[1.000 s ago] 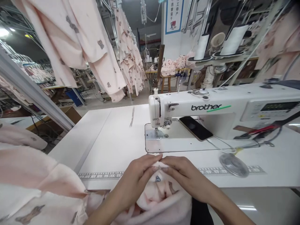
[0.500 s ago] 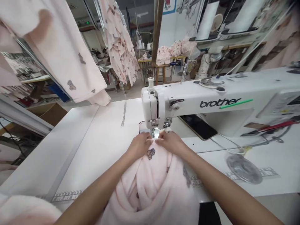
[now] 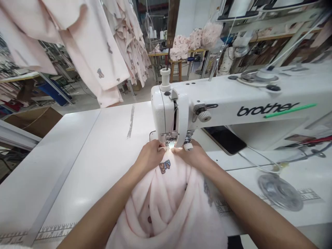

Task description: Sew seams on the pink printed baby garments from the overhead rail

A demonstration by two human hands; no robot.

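Pink fleece fabric (image 3: pixel 168 197) with small bear prints hangs in folds from the sewing machine (image 3: pixel 166 110) toward me. Its upper edge lies at the lit needle area, under or just before the presser foot; I cannot tell which. My left hand (image 3: pixel 150 154) pinches that edge on the left side of the foot, fingers closed. On the other side, my right hand (image 3: pixel 193 154) is closed on the same edge, its fingertips close to the foot and partly hidden by the machine's knob.
A phone (image 3: pixel 225 139) with a white cable lies beneath the machine arm. To the right a clear round dish (image 3: pixel 280 192) rests on the white table (image 3: pixel 85 166). Pink garments (image 3: pixel 95 52) hang at the left, and thread cones (image 3: pixel 240 7) stand behind.
The view has moved closer to the machine, which looks larger. Both hands remain on the fabric edge, slightly nearer the foot, and the bear print sits a little higher.
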